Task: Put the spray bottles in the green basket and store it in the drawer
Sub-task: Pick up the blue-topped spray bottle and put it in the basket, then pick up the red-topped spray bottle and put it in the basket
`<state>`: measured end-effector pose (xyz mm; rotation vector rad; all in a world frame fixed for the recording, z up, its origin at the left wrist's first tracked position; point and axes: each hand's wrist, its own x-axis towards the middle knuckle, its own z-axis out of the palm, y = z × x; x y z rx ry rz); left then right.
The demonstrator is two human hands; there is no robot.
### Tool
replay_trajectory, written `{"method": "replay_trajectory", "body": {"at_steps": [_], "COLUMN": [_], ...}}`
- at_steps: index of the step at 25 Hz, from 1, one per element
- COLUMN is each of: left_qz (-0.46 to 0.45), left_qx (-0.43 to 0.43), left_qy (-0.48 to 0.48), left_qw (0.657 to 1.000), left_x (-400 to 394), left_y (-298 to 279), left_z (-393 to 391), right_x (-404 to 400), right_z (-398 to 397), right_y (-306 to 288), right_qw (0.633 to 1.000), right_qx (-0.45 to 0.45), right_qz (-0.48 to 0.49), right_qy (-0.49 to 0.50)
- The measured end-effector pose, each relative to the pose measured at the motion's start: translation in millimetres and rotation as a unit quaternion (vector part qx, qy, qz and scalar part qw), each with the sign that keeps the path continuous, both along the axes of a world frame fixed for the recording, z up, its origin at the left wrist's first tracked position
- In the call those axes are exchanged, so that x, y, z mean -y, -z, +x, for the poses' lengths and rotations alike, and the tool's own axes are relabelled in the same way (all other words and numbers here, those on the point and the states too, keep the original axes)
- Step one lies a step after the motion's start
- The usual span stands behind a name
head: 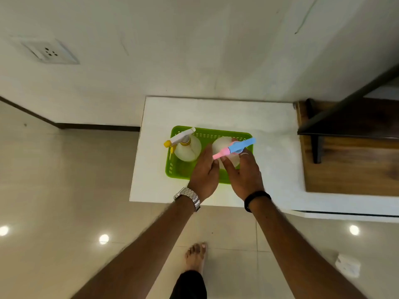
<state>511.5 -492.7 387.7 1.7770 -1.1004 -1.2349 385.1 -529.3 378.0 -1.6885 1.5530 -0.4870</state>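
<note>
A green basket [175, 169] sits on a white cabinet top [216, 113]. Inside it, on the left, a pale spray bottle with a white and yellow trigger head [186, 148] stands upright. On the right stands a second pale spray bottle with a blue and pink trigger head [224, 143]. My right hand [245, 173] wraps around this bottle from the near right side. My left hand [205, 171] rests against its left side with fingers extended. The hands hide the bottle's lower body and part of the basket's near rim.
A wall rises behind the cabinet, with a socket plate [48, 51] at upper left. A wooden surface with a dark frame [345, 147] adjoins on the right. Below is tiled floor with my bare foot [196, 255] and a small white object [347, 265].
</note>
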Motion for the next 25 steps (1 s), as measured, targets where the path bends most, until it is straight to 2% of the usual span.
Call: {"method": "replay_trajectory", "body": {"at_steps": [4, 10, 14, 17, 20, 23, 25], "left_qz": [0.059, 0.127, 0.132, 0.135, 0.095, 0.046, -0.002], "left_qx": [-0.02, 0.012, 0.051, 0.079, 0.125, 0.166, 0.189], "left_qy": [-0.015, -0.045, -0.028, 0.003, 0.037, 0.042, 0.041], "left_qw": [0.998, 0.991, 0.99, 0.988, 0.987, 0.984, 0.981], "left_x": [9, 24, 20, 16, 2, -27, -53], "left_y": [29, 42, 45, 39, 28, 15, 9], "left_z": [5, 3, 6, 5, 8, 10, 1], "right_x": [17, 33, 40, 38, 26, -3, -30], "right_z": [17, 29, 34, 32, 26, 4, -20], "right_y": [27, 45, 48, 47, 40, 24, 18], "right_qw": [0.999, 0.998, 0.997, 0.996, 0.993, 0.989, 0.99], "right_qx": [-0.009, 0.028, 0.041, 0.061, 0.074, 0.12, 0.095], "right_qz": [0.037, 0.055, 0.054, 0.072, 0.078, -0.002, -0.089], "right_qy": [0.005, -0.022, -0.033, 0.005, 0.052, 0.083, 0.055]}}
